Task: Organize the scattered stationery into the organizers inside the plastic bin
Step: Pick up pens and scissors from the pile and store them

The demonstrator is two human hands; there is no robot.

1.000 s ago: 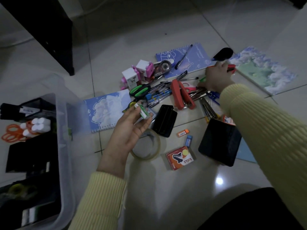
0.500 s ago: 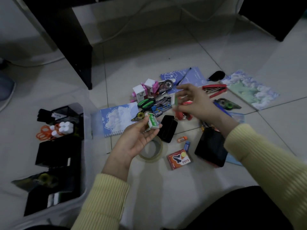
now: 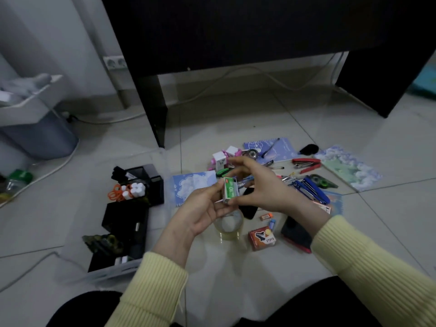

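We pinch a green staple box (image 3: 230, 190), long axis roughly upright, between left hand (image 3: 200, 213) and right hand (image 3: 259, 185); the plastic bin (image 3: 113, 272) lies left, nearer our left hand.

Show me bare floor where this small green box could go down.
Bare tile lies on the person's side of the orange box and tape roll, and right of the black case. Between the blue notebook and red stapler it is crowded.
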